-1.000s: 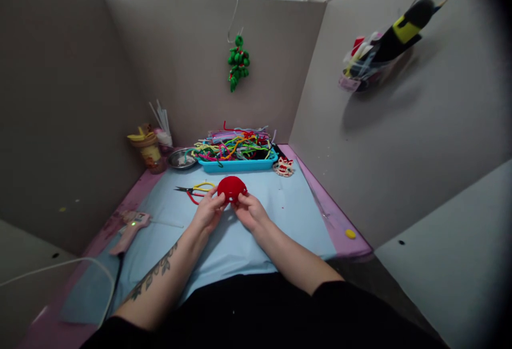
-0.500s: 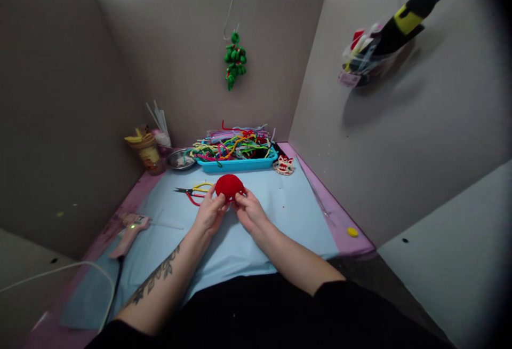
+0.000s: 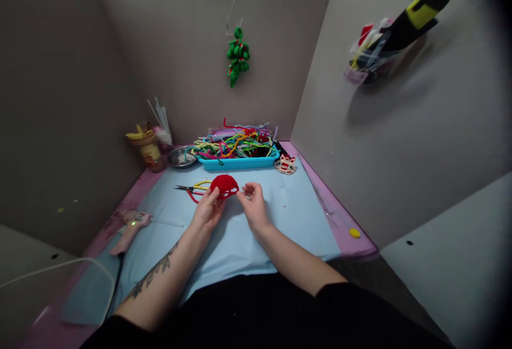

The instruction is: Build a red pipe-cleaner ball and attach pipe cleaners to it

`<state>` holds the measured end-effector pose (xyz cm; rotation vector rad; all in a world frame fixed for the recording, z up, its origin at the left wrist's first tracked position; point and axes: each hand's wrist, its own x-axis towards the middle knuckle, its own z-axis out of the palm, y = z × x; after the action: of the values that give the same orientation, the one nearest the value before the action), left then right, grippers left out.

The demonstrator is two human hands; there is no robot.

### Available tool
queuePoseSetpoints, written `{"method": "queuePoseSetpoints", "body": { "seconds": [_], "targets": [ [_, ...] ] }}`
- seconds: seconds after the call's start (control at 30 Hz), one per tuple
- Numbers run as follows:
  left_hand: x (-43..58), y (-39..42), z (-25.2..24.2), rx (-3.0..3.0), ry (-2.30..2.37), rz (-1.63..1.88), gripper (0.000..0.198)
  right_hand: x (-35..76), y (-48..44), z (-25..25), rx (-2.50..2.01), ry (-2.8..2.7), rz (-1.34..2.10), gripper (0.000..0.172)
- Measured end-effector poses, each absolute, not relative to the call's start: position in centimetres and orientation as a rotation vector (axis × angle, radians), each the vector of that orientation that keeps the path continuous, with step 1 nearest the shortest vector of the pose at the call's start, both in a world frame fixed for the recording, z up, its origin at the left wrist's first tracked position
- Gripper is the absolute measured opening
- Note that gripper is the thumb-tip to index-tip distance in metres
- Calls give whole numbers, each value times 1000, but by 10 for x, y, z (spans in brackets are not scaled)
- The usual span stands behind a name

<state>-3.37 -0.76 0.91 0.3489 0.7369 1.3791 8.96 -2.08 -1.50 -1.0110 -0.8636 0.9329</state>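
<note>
A red fuzzy dome-shaped piece [image 3: 224, 184], with gaps along its lower edge, is held above the blue table cover. My left hand [image 3: 209, 207] grips its left side, thumb on the front and fingers underneath. At the right edge of the dome, my right hand [image 3: 253, 203] has its thumb and fingertip drawn together against the rim, the other fingers curled. Any small strand between those fingertips is too small to make out. Just behind my left hand lie scissors [image 3: 191, 189] with yellow and red handles, partly covered by the hand and dome.
A blue tray [image 3: 240, 164] heaped with colourful pipe cleaners stands at the back. Beside it are a metal bowl [image 3: 182, 158] and a red-and-white fuzzy piece [image 3: 285, 165]. A pink glue gun [image 3: 132, 230] with its cord lies left; tweezers [image 3: 320, 199] lie right. Partition walls surround the table.
The red dome has shifted slightly left and tilted, exposing its gapped lower edge. My right hand has moved from its front to its right rim, fingers curling up.
</note>
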Motion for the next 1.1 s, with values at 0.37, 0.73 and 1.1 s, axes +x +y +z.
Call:
{"method": "queuePoseSetpoints", "body": {
  "seconds": [0.37,0.73,1.1],
  "targets": [
    [-34,-13,10,447,737,1299,24,98,-21,-13,-1124,-1367,557,9],
    [-34,-17,9,520,761,1232,36,100,-20,-15,-1210,-1285,500,8],
    [-30,-19,10,486,719,1267,34,94,-22,-14,-1166,-1172,625,11]
  ]
}}
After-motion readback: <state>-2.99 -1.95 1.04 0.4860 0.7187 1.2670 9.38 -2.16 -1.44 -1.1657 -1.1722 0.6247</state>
